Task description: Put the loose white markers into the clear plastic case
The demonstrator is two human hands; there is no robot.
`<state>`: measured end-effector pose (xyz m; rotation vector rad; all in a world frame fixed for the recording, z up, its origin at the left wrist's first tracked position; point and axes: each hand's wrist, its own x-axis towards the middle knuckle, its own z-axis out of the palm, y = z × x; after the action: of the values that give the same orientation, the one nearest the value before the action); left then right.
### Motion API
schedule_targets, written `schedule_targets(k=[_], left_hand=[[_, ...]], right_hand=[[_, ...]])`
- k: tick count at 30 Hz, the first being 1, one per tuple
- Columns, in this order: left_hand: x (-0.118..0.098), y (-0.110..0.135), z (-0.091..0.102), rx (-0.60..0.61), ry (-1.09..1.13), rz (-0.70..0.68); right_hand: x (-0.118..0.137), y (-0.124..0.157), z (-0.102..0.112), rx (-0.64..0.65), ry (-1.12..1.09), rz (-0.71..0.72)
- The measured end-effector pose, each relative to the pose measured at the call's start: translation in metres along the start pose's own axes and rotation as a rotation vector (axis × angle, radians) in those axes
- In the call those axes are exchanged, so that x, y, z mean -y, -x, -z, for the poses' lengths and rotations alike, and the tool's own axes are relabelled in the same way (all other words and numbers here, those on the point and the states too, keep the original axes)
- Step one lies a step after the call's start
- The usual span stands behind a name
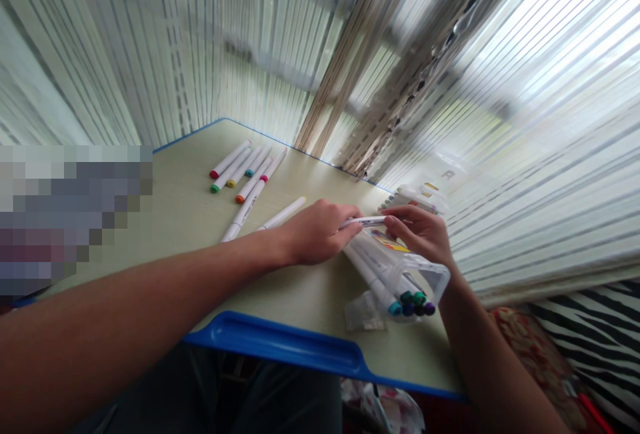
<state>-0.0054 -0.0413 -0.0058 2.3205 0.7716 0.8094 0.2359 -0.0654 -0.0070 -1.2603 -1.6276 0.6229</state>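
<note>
A white marker is held level between my two hands above the table. My left hand has its fingers closed round one end. The fingertips of my right hand pinch the other end. Just below them lies a clear plastic case, its open end toward me, with several markers inside showing teal, green, blue and purple ends. To the left, several white markers with red, green, yellow, orange and pink ends lie in a loose group. One more marker lies near my left wrist.
A second clear case stands at the back right by the string curtain. A small clear plastic piece lies near the front. The pale table has a blue tray groove along its front edge. A zebra-striped cloth hangs at right.
</note>
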Motion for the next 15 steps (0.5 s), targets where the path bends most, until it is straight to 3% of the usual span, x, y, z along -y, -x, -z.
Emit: schedule_targets(k=[7,15], left_hand=[[0.0024,-0.0005,-0.0005,-0.05,0.06,-0.041],[0.0025,-0.0002,0.0003,-0.093,0.083,-0.049]], right_hand=[[-0.0012,-0.0068,0.0022,-0.035,-0.309,-0.078],[-0.0001,-0.0066,0.0029,-0.021,-0.361,-0.078]])
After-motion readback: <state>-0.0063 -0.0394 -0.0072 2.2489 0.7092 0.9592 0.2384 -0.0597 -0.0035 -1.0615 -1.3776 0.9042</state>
